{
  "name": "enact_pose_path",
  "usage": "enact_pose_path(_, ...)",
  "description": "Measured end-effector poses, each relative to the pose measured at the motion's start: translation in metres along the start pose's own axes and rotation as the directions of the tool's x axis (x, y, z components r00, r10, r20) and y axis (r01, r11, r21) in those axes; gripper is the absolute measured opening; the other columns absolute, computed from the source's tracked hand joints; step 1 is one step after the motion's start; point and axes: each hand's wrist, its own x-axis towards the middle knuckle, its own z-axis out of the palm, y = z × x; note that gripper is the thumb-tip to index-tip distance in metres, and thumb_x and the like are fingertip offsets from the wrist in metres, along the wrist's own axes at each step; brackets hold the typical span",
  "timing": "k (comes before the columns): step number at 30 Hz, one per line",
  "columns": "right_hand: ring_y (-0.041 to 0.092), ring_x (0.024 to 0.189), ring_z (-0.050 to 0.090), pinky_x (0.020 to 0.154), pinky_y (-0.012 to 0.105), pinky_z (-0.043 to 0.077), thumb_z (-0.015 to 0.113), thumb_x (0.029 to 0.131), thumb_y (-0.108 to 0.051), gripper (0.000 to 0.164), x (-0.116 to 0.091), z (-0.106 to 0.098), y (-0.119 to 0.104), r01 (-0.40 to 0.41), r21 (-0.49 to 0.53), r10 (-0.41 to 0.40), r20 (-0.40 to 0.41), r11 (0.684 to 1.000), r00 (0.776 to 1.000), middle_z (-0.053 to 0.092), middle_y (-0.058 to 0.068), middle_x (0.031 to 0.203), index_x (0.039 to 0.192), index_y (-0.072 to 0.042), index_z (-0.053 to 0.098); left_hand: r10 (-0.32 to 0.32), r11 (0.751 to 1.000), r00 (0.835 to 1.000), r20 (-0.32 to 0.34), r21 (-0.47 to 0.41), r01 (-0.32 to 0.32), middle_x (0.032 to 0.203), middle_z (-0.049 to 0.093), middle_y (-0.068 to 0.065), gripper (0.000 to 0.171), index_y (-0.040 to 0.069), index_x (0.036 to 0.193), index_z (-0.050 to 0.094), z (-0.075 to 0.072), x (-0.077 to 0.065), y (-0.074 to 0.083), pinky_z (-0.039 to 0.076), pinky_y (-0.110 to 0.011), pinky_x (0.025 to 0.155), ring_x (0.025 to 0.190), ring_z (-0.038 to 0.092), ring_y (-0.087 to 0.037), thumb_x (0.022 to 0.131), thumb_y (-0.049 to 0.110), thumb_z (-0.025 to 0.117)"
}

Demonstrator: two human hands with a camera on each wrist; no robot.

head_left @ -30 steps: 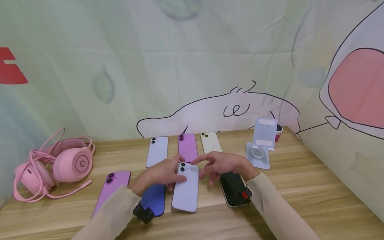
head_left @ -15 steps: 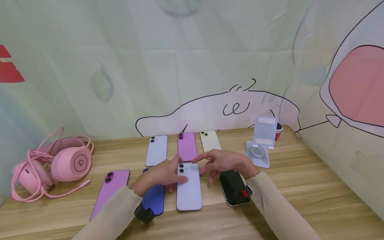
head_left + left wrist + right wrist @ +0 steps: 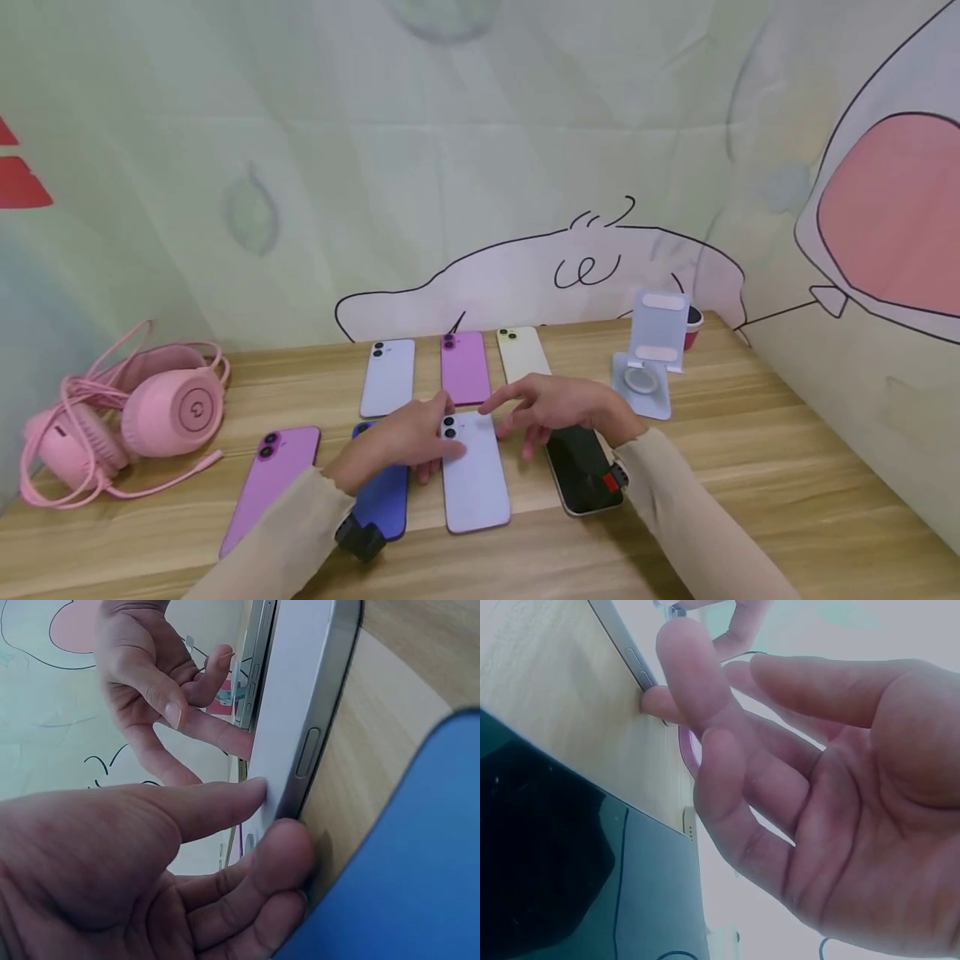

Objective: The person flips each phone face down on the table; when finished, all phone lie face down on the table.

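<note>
A pale lilac smartphone (image 3: 477,487) lies back up on the wooden table, its two-lens camera at the far left corner. My left hand (image 3: 408,432) holds its left edge: the thumb rests on the back and curled fingers (image 3: 283,859) press the side, as the left wrist view shows. At the far right corner, my right hand (image 3: 561,407) touches the phone with its fingertips, its thumb away from it. Under my left wrist is a blue smartphone (image 3: 382,504), partly hidden. Beside my right wrist lies a smartphone with a black screen (image 3: 581,467) facing up.
Along the back lie a white smartphone (image 3: 388,379), a magenta one (image 3: 465,367) and a cream one (image 3: 522,354). A purple smartphone (image 3: 273,479) is at the front left. Pink headphones (image 3: 176,412) stand far left; a phone stand (image 3: 656,333) and small red cup (image 3: 693,329) stand right.
The near end of the lilac smartphone has swung to the right, first straightening, then tilting slightly the other way. Both hands have kept nearly the same places at its far end.
</note>
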Motion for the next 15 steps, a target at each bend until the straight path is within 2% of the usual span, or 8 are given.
enact_pose_path(5,0.019,0.068,0.070,0.059,0.025,0.046,0.051,0.102,-0.003,0.039,-0.002,-0.002,0.001,-0.009,-0.015,0.009,-0.002,1.000,1.000,0.070,0.010,0.112,0.140,-0.009,0.056,0.000,1.000,1.000,-0.004,0.022,0.000,0.066,0.063,-0.007,0.050,0.008,0.132,0.048,0.000,-0.001,0.004,0.047,-0.026,0.050,0.050,0.060,-0.018,0.092,0.024,0.075)
enact_pose_path(9,0.020,0.069,0.071,0.060,0.025,0.046,0.051,0.102,-0.003,0.039,-0.006,-0.006,0.002,-0.018,-0.047,0.018,-0.010,0.999,1.000,0.071,0.009,0.110,0.140,-0.011,0.057,0.019,0.996,1.000,-0.010,0.083,-0.018,0.067,0.061,-0.006,0.056,0.010,0.136,0.049,0.001,0.000,0.009,0.045,-0.026,0.049,0.050,0.057,-0.016,0.090,0.024,0.077)
enact_pose_path(15,0.022,0.075,0.071,0.067,0.029,0.050,0.055,0.102,-0.010,0.038,-0.017,-0.018,0.003,-0.020,-0.152,0.019,-0.007,0.988,1.000,0.071,0.008,0.109,0.139,-0.013,0.058,0.084,0.987,0.996,-0.003,0.138,-0.083,0.071,0.058,-0.004,0.058,0.014,0.134,0.052,0.005,0.005,0.019,0.041,-0.028,0.051,0.052,0.053,-0.015,0.086,0.026,0.081)
